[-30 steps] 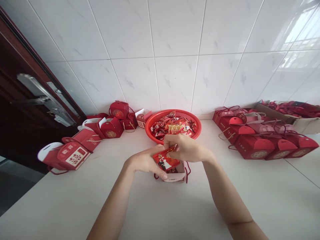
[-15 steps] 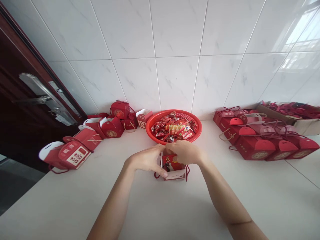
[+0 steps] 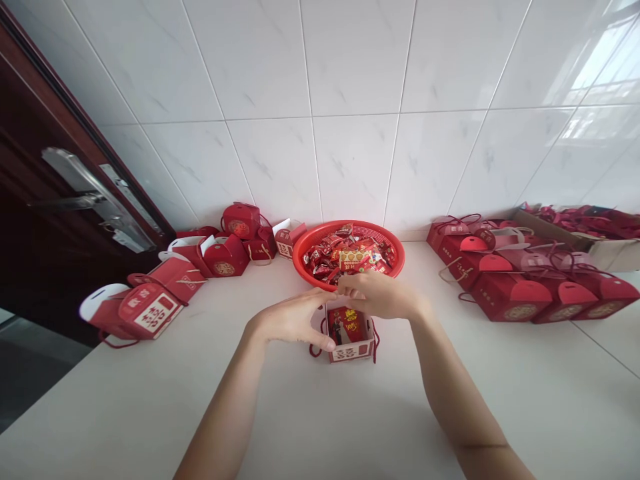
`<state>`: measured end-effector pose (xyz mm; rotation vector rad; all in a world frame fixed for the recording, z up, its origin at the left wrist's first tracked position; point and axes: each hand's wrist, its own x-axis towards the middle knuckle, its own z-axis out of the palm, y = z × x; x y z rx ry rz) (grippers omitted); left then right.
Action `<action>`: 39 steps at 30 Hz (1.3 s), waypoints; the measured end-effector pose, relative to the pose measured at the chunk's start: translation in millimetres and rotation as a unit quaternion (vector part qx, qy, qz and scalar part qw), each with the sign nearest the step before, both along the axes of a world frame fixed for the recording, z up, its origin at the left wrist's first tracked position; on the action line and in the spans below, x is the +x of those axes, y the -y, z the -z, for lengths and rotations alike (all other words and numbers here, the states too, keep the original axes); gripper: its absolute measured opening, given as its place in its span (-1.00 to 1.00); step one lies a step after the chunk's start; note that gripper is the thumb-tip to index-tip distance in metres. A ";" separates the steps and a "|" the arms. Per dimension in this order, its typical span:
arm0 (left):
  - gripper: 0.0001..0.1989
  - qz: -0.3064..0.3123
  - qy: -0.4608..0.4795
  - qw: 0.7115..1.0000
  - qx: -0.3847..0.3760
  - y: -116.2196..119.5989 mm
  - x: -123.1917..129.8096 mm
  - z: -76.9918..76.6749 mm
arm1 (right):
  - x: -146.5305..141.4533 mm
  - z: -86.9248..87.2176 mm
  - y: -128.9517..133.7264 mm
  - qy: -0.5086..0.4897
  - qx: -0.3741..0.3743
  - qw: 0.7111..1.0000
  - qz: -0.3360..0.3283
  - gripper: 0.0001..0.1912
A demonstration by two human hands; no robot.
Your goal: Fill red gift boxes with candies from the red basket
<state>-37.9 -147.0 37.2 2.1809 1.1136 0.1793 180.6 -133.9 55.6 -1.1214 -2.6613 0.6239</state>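
A small open-topped gift box, pale inside with dark red cords at its sides, stands on the white tabletop before me. My left hand grips its left side, thumb at the near corner and fingers toward the far edge. Inside lies a red packet with yellow lettering. Over the box's far right edge, my right hand hovers with curled fingers; whatever they hold, if anything, is hidden. Just behind is a red plastic basket heaped with wrapped candies.
Red gift boxes stand along the left, some with raised flaps. More red boxes are grouped at the right, beside a cardboard carton of red items. A tiled wall runs behind; a dark door is at far left.
My right hand has lifted slightly and shifted right, out of the box, exposing more of the red packet. The front wall's printing now shows. My left hand keeps its grip.
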 end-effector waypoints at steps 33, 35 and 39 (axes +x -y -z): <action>-0.74 -0.060 0.009 0.996 0.073 -1.8 25.7 15.3 | -11.3 8.3 -4.6 0.081 -0.076 0.992 -0.053 -0.88; -0.73 -0.082 -0.032 0.992 0.095 2.2 33.1 16.3 | -7.8 8.2 -5.9 0.075 -0.073 0.993 -0.046 -0.91; -0.65 -0.113 -0.100 0.983 0.102 8.8 45.4 13.9 | 4.4 7.9 -8.7 0.043 -0.103 0.993 -0.029 -0.89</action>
